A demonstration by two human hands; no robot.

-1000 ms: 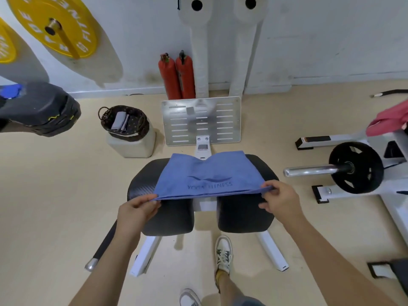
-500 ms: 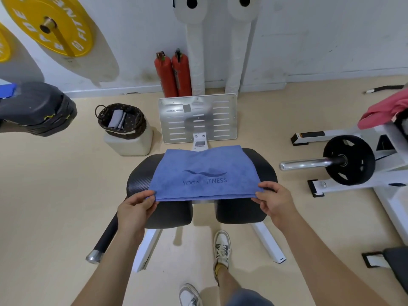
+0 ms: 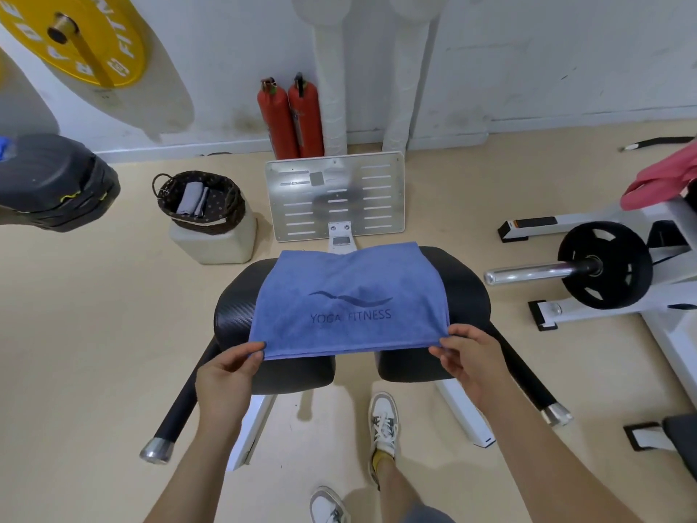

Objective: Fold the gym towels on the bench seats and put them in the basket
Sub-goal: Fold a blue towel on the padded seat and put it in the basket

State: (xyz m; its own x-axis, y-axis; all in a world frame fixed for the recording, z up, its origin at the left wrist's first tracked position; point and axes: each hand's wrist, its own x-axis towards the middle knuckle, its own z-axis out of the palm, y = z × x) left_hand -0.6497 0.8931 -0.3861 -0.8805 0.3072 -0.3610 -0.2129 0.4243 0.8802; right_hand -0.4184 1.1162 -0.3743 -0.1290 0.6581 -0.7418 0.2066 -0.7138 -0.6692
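Note:
A blue towel [image 3: 350, 300] printed "YOGA FITNESS" lies folded double across the black split bench seat [image 3: 464, 292]. My left hand [image 3: 230, 371] pinches its near left corner. My right hand [image 3: 467, 356] pinches the near right corner. Both layers' edges line up along the near side. A dark woven basket [image 3: 226, 213] stands on a pale block to the far left of the seat, with a folded grey towel [image 3: 190, 198] inside. A pink towel [image 3: 660, 179] hangs over a machine at the far right.
A metal foot plate [image 3: 335, 198] stands behind the seat, with two red extinguishers [image 3: 292, 118] at the wall. A loaded bar with a black weight plate [image 3: 603, 266] sits on the right. A black padded seat [image 3: 52, 183] juts in at left. Two black handles flank the bench.
The towel's upper layer has been drawn toward me and laid flat, so its near edges now meet. Both hands have kept their hold on the near corners.

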